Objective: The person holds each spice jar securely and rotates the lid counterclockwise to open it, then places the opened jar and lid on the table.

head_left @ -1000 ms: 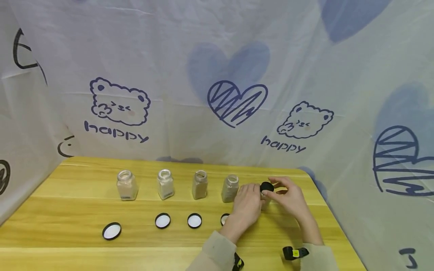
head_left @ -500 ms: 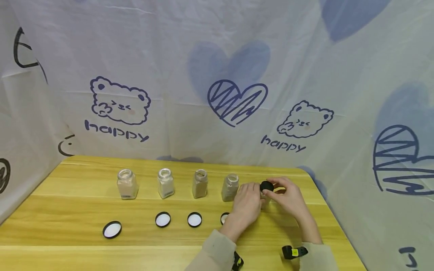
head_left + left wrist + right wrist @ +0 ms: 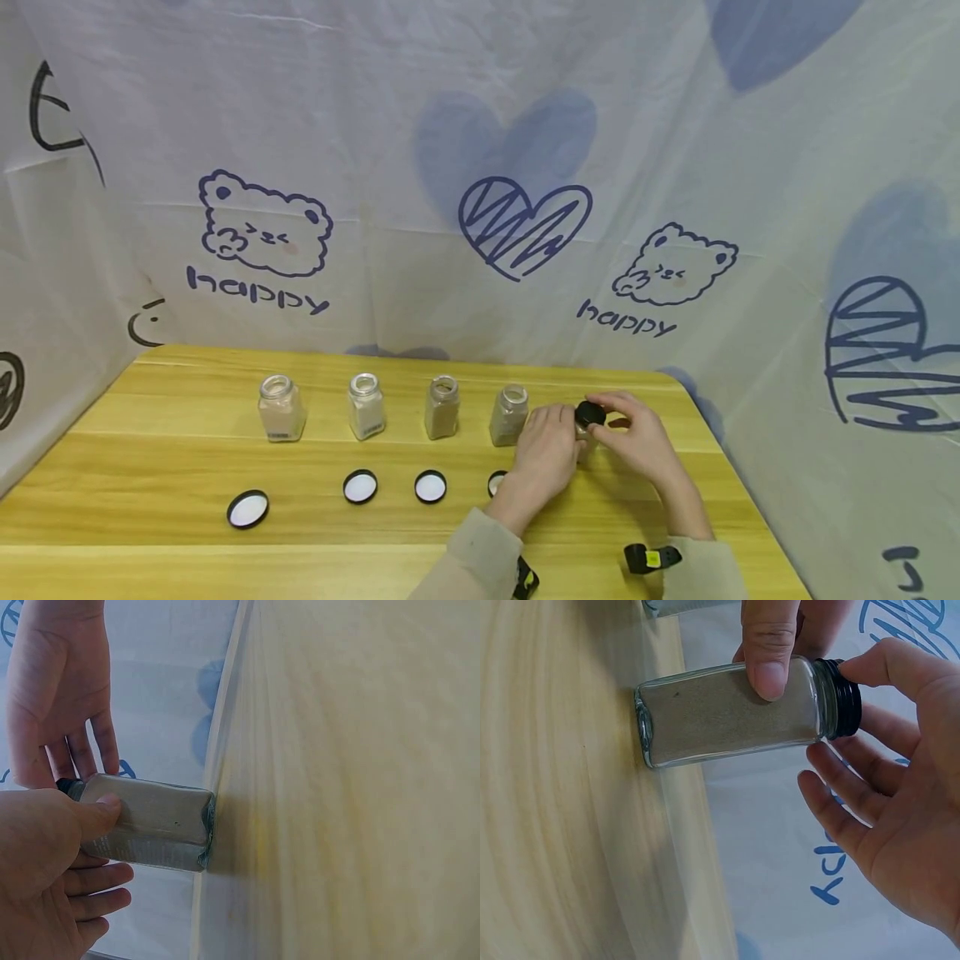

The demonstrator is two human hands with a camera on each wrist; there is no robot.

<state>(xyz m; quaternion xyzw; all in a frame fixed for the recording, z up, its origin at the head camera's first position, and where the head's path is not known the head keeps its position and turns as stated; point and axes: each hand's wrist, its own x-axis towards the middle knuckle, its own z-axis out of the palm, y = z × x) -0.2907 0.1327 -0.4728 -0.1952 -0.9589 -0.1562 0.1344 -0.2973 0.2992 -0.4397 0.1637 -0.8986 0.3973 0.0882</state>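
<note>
At the right end of a row of jars, my left hand (image 3: pixel 547 450) holds a square glass jar (image 3: pixel 720 716) of grey-brown powder by its body. Its thumb (image 3: pixel 103 814) presses one side of the glass. The jar stands upright on the table. My right hand (image 3: pixel 641 437) pinches the black screw lid (image 3: pixel 590 414) on the jar's neck between thumb and fingers. In the right wrist view, the lid (image 3: pixel 847 701) sits around the neck, with some clear thread showing below it. The head view shows little of this jar because the hands cover it.
Several lidless glass jars stand left of my hands, the nearest jar (image 3: pixel 510 417) close to my left hand. In front of them several black-rimmed lids lie white side up, including a lid (image 3: pixel 431 487); one lid (image 3: pixel 497 483) is partly hidden by my left wrist. A printed curtain (image 3: pixel 405 275) hangs behind the wooden table (image 3: pixel 300 567).
My right thumb and fingers have shifted slightly around the lid, and more of its top shows. The left hand and the jar have stayed in place.
</note>
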